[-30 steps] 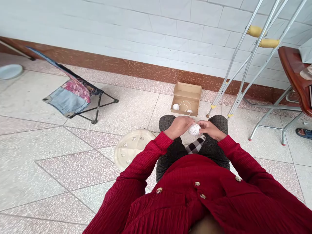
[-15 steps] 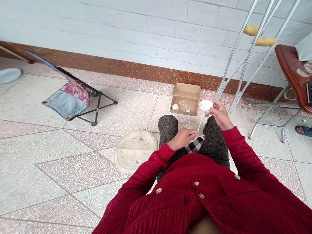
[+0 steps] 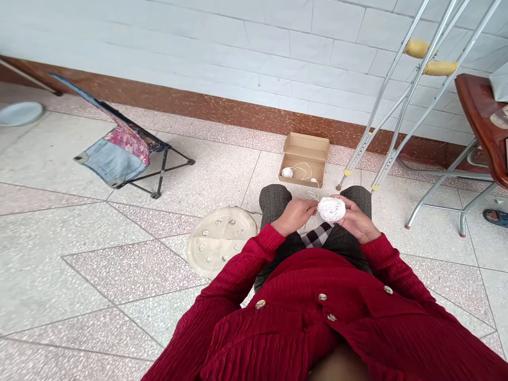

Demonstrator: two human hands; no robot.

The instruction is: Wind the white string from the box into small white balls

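Note:
Over my lap, my right hand (image 3: pixel 356 219) grips a white ball of yarn (image 3: pixel 332 209) from its right side. My left hand (image 3: pixel 297 214) is close by on the ball's left, fingers pinched around the yarn strand where it meets the ball. Loose strand ends show just above the left fingertips. Beyond my knees an open cardboard box (image 3: pixel 304 160) sits on the floor, its lid raised. Inside it lie a smaller white yarn ball (image 3: pixel 287 173) and a looping strand.
To the left stands a folding chair (image 3: pixel 115 156). A round cream mat with holes (image 3: pixel 218 241) lies by my left knee. Metal crutches (image 3: pixel 400 106) lean against the tiled wall at right, near a brown table (image 3: pixel 474 106). A pale basin (image 3: pixel 21 114) is at far left.
My right hand has brought the yarn ball down and left, toward my left hand. The strand between the hands, stretched before, is now short. My left hand has shifted slightly up and left.

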